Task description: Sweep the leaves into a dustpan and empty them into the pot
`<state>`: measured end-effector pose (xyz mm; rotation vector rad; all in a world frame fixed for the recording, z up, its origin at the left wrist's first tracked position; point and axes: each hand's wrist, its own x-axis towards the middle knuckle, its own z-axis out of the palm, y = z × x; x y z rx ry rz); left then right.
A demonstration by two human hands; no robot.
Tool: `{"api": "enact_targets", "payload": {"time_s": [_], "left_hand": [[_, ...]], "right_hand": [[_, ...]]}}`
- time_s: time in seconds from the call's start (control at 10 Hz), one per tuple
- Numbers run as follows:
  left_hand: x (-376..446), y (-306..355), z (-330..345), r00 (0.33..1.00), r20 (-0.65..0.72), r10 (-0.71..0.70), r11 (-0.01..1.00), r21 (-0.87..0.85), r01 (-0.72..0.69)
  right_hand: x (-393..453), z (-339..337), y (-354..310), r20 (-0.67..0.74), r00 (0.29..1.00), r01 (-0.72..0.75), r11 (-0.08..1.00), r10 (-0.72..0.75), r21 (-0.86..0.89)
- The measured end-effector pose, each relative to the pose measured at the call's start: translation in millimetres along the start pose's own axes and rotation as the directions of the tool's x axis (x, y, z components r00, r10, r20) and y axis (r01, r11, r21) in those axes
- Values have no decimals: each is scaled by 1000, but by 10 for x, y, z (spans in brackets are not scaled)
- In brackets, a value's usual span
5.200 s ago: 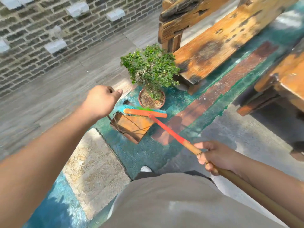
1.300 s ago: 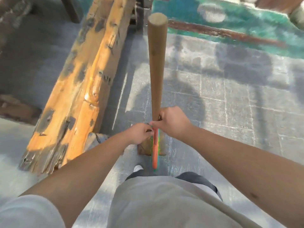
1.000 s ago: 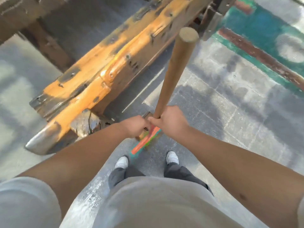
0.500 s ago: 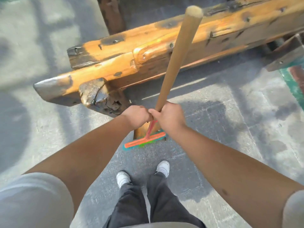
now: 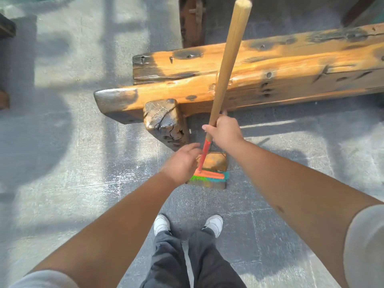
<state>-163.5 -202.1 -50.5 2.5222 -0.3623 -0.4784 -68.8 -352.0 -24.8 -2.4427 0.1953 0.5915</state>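
Grey paved floor (image 5: 83, 183), big timber bench (image 5: 270, 71) behind. Right hand (image 5: 225, 133) grips the broom (image 5: 222, 77) where wood meets red: stiff, light. Left hand (image 5: 184, 161) hangs loose, empty I think. Dustpan (image 5: 215, 161) sits under the bristles.

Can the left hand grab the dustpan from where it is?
Probably yes. The left hand hangs open right beside the dustpan, nothing between them; only the broom rests on it.
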Motion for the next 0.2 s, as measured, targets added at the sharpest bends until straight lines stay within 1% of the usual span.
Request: {"api": "enact_targets", "payload": {"time_s": [0.1, 0.2], "left_hand": [[-155, -129, -3, 992, -52, -111, 990, -92, 106], [-295, -207, -89, 977, -44, -210, 962, -185, 199]], "right_hand": [[167, 32, -87, 64, 998, -1, 1000, -1, 25], [283, 45, -133, 92, 995, -47, 997, 41, 61]]}}
